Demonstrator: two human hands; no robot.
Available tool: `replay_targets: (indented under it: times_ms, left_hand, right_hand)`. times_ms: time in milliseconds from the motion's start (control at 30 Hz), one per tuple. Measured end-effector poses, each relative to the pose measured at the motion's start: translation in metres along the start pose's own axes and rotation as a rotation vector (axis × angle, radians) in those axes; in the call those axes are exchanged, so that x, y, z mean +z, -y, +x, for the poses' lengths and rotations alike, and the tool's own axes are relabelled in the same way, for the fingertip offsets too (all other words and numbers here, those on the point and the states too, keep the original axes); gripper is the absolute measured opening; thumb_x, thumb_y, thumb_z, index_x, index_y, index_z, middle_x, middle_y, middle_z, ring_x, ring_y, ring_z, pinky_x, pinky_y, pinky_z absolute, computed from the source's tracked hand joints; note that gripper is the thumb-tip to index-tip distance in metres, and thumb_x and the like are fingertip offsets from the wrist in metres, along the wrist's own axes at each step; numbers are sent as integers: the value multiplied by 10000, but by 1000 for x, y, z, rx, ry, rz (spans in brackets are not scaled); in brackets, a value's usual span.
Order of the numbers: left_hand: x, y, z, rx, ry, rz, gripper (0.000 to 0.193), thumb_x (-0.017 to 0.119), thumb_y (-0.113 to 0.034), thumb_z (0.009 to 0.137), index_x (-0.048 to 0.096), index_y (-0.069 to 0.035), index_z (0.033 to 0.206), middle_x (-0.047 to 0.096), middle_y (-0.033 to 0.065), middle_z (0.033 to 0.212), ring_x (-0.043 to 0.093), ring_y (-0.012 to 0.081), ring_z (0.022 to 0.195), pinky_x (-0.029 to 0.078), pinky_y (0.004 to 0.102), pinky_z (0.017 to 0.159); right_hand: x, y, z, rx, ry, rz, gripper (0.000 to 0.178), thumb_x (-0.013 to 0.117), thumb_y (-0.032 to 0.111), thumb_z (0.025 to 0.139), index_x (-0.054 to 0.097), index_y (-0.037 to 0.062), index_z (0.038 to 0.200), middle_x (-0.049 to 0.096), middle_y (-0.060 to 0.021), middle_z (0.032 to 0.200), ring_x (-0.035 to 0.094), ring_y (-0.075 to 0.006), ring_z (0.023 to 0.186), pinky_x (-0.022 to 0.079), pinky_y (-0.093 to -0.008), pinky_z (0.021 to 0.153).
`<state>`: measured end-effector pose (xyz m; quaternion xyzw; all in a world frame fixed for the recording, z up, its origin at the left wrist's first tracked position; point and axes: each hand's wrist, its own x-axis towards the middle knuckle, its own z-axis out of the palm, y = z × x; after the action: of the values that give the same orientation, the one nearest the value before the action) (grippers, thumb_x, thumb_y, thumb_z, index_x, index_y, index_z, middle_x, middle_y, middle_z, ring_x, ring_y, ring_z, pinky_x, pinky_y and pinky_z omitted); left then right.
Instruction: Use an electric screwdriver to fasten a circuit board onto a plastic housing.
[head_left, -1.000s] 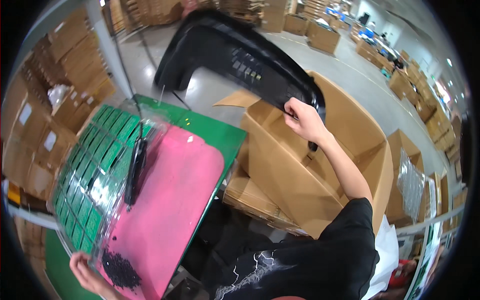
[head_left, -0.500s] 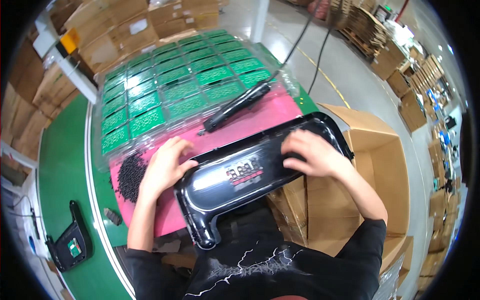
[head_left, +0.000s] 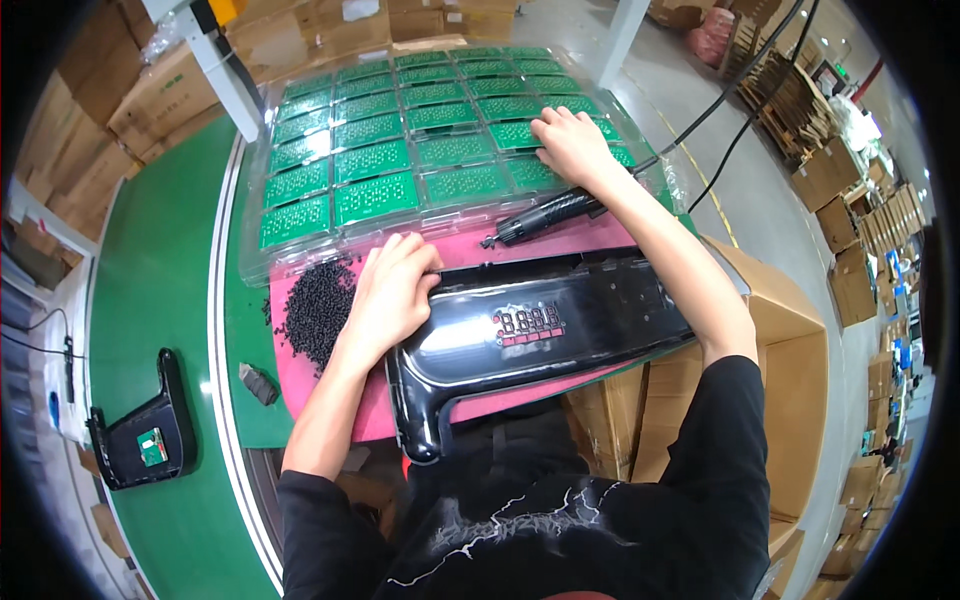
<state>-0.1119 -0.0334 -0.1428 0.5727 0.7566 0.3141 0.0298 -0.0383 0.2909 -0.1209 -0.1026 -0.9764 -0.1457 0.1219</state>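
Note:
A glossy black plastic casing [head_left: 480, 345] with digit-shaped cutouts and a curved leg at its left end lies across a pink mat [head_left: 455, 252]. My left hand [head_left: 398, 290] is closed around its upper left corner, thumb against the edge. Over the right side of a clear tray of green circuit boards [head_left: 375, 198] is my right hand [head_left: 575, 145]. Its thumb stands apart from its bent fingers, which are at one board [head_left: 512, 135]; whether they touch it I cannot tell. A black corded power screwdriver [head_left: 550, 216] lies below my right forearm.
A pile of small black screws [head_left: 318, 312] sits left of my left hand. Farther left, another black casing [head_left: 150, 430] holding a small board rests on the green surface [head_left: 150, 265]. An open cardboard box [head_left: 790, 400] stands at the right. Cables hang at the upper right.
My right hand has left the casing and moved up over the circuit boards. My left hand has closed on the casing's corner. The casing lies at a flatter angle.

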Motion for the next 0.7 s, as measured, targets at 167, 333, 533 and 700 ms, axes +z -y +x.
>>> replay_targets:
  times_ms: [167,333,533,700]
  left_hand:
    - [-7,6,-1,-24,24,-6,140,655,-17,779,573,-10,893,542,121,892,540,317,907,433,408,828]
    - [-12,-7,9,64,-256,18,620,809,-142,710,525,-47,1253,549,151,1205,522,337,1135,420,423,989]
    - [-16,-10,8,260,-424,147,820,863,-119,603,523,-74,1348,556,110,1285,523,324,1150,438,424,974]
    - [-16,-14,7,329,-320,43,677,851,-134,597,631,-83,1236,632,81,1161,572,299,1066,461,412,930]
  right_hand:
    - [3,-2,11,-35,-136,-117,113,602,119,815,681,85,889,615,-71,984,595,-240,996,455,-408,850]
    - [-66,28,-14,-66,-497,199,83,621,126,880,631,75,945,629,-62,928,605,-271,926,460,-400,821]
    - [-114,91,-61,-208,-215,789,101,610,79,879,607,-1,940,650,-158,883,618,-350,899,487,-435,803]
    - [-122,92,-87,-87,-189,905,200,698,109,846,591,2,977,636,-150,861,634,-287,876,500,-384,772]
